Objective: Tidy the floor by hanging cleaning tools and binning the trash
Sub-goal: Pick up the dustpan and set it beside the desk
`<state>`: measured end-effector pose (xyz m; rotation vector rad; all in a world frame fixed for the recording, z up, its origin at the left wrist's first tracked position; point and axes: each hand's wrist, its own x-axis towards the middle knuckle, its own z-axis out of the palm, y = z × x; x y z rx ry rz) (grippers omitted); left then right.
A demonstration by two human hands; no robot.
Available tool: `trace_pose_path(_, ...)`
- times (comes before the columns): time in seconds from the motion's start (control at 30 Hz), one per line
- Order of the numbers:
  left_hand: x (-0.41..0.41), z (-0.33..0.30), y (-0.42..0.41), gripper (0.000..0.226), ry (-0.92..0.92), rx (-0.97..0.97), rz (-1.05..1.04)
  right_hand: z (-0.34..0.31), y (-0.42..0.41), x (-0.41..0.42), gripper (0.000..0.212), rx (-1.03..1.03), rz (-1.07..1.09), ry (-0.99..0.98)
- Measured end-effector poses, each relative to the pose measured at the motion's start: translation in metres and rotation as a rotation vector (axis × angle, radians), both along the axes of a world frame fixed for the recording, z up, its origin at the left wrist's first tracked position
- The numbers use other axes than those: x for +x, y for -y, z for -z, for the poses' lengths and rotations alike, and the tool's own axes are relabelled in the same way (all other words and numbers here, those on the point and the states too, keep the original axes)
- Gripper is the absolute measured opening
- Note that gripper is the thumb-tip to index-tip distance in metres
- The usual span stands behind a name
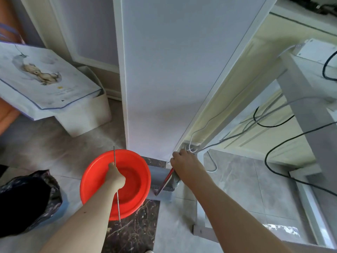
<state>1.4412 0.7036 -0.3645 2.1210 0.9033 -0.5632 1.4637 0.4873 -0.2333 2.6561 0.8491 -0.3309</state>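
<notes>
Thin metal rod (116, 187) standing upright over the red basin (94, 181), left hand (116, 177) gripping it mid-shaft, while right hand (184, 164) is holding a grey dustpan (168, 187) by its handle at the white panel (164, 79) base, black trash bag (27, 199) lying near left.

The tiled floor (235, 181) bears a red basin (135, 181), a black trash bag (27, 198) and a white bin (87, 117).
</notes>
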Motion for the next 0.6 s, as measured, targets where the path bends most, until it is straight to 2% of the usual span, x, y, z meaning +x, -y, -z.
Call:
trace_pose_path(0.13,0.023,0.010,0.003,0.071,0.055,-0.048,0.009,0.001,0.004,0.022,0.025,0.013,-0.022,0.075)
trace_pose_path(0.37,0.047,0.015,0.006,0.055,-0.014,-0.066,0.061,-0.005,0.017,0.039,0.027,-0.005,-0.005,-0.002)
trace_pose_path(0.6,0.056,0.030,0.013,0.054,-0.099,-0.047,0.120,-0.006,0.028,0.043,0.022,0.032,0.031,0.023)
